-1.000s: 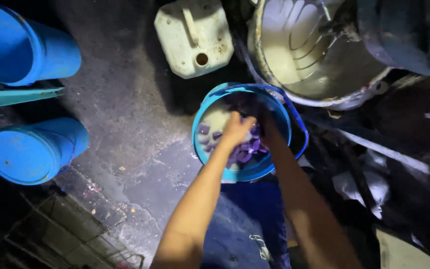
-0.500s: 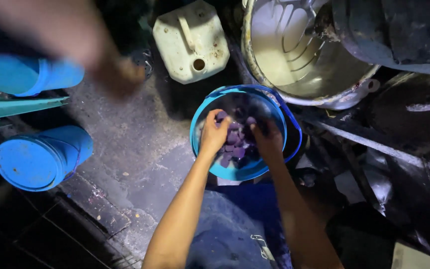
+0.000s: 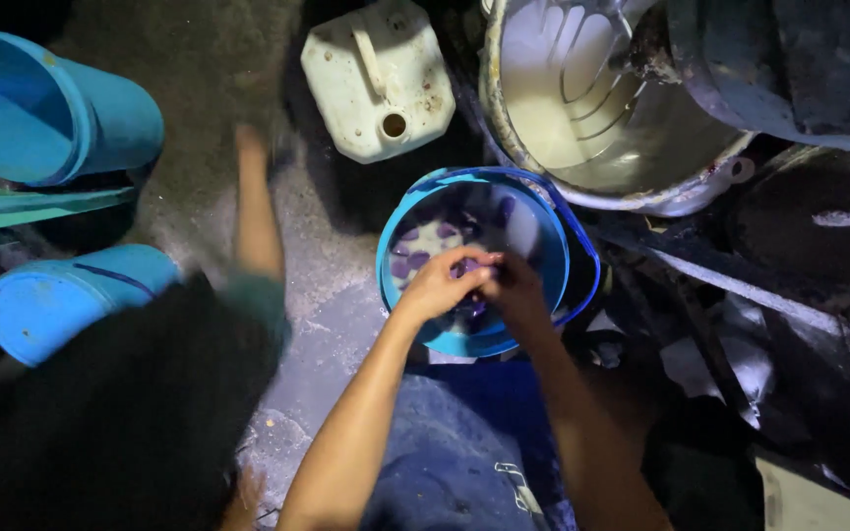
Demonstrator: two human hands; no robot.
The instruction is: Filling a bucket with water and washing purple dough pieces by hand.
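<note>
Over the blue bucket (image 3: 553, 246) at centre on the wet concrete floor (image 3: 327, 324), left hand (image 3: 442, 285) and right hand (image 3: 514, 287) meeting, fingers pressed together around a purple piece (image 3: 468, 266), more purple pieces (image 3: 407, 264) in the bucket's pale water, cream jerrycan (image 3: 376, 79) beyond, large metal pot (image 3: 592, 98) far right, blue barrels (image 3: 51, 108) left, another person's blurred arm (image 3: 258, 211) near left.

A dirty white jerry can (image 3: 376, 79) lies on the wet concrete floor (image 3: 322, 324), beside a large metal drum (image 3: 592, 108) holding pale liquid. Two blue barrels (image 3: 51, 103) lie on their sides at the left. Another person (image 3: 120, 413), blurred, crouches nearby.
</note>
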